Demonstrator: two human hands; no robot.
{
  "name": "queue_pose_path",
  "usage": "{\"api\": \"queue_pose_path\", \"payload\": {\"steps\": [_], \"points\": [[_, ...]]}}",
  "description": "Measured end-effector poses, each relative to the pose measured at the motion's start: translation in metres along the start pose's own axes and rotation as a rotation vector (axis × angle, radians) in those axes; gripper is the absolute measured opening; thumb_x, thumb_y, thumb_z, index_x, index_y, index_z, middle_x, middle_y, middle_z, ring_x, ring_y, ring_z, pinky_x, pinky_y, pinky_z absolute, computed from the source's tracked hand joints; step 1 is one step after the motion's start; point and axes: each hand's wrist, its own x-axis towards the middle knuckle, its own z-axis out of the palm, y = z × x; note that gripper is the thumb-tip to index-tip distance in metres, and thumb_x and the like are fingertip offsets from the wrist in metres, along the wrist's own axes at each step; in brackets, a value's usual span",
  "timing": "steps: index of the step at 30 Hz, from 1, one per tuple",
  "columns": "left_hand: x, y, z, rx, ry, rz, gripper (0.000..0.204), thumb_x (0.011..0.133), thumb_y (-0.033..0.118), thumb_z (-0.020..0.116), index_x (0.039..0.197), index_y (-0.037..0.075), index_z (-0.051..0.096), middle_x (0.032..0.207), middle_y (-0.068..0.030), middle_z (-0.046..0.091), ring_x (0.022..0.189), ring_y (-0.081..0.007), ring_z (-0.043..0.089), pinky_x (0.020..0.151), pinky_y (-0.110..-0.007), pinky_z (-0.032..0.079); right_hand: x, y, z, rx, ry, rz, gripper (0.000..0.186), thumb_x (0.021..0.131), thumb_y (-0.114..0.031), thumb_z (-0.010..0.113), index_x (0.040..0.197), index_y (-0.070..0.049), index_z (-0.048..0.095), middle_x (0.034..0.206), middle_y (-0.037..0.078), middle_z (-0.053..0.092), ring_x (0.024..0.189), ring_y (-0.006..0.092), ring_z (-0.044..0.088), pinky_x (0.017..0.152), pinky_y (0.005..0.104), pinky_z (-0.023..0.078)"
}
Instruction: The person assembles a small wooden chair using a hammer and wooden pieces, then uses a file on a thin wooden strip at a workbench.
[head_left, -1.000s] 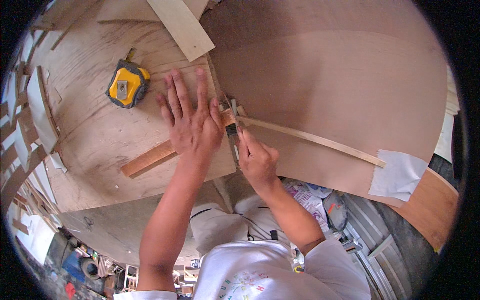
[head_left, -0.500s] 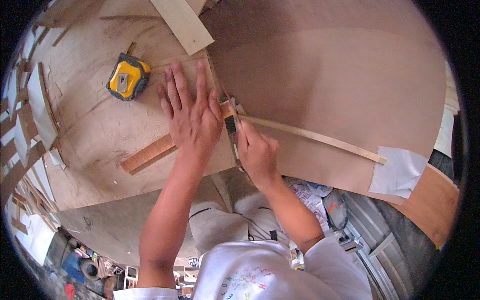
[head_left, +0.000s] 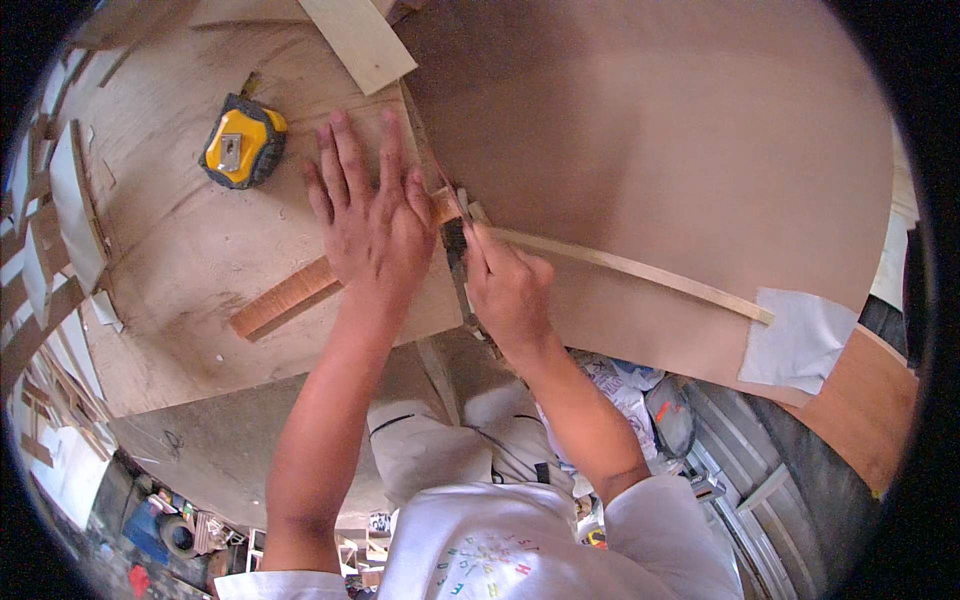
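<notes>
My left hand (head_left: 378,215) lies flat with its fingers outstretched, pressing a narrow reddish-brown wood strip (head_left: 288,298) onto the plywood bench top. The strip passes beneath my palm, and its other end (head_left: 447,204) shows beside my thumb at the bench's right edge. There, my right hand (head_left: 508,290) is closed on a thin, blade-like tool (head_left: 459,199), seen edge-on against that strip end. Its handle is hidden inside my fist, so its exact kind is unclear. A yellow and black tape measure (head_left: 243,143) rests to the left of my left hand.
A pale board (head_left: 362,48) lies beyond my left hand. To the right, a long thin wood strip (head_left: 640,275) crosses a large brown sheet (head_left: 700,150), ending at a grey-white cloth (head_left: 798,340). Curved wood offcuts (head_left: 78,205) crowd the far left.
Both hands, the bench and the tape measure appear shifted slightly left in the picture. The left hand still presses the strip; the right hand still grips the tool at its end.
</notes>
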Motion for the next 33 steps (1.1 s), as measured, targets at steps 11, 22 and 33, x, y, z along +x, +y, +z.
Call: {"api": "queue_pose_path", "payload": {"steps": [11,22,33], "points": [[0.001,-0.002,0.002,0.004,0.0,0.007,0.062,0.105,0.035,0.048,0.164,0.022,0.035,0.17,-0.0214,0.022,0.157,-0.0396,0.022,0.127,-0.059,0.017,0.002,-0.005,-0.005,0.075,-0.004,0.026,0.013,0.095,-0.003,0.069,0.108,-0.004,0.071,0.077,0.021,0.067,0.067,0.0381,0.07,0.057,0.0451,0.053],[0.001,-0.001,0.002,0.007,-0.012,-0.009,0.061,0.106,0.036,0.048,0.164,0.022,0.035,0.169,-0.0212,0.024,0.158,-0.0387,0.021,0.127,-0.058,0.016,-0.026,0.002,-0.004,-0.034,-0.045,0.041,0.018,0.095,-0.004,0.069,0.113,-0.001,0.072,0.089,0.021,0.074,0.074,0.0343,0.075,0.06,0.0414,0.058],[0.001,-0.001,0.002,0.02,-0.006,-0.023,0.059,0.107,0.034,0.045,0.163,0.023,0.036,0.17,-0.0209,0.024,0.158,-0.0382,0.021,0.127,-0.057,0.016,-0.008,0.012,-0.011,0.051,-0.047,-0.021,0.015,0.095,-0.004,0.069,0.109,-0.002,0.073,0.085,0.02,0.072,0.075,0.0356,0.074,0.062,0.0416,0.057]]}}
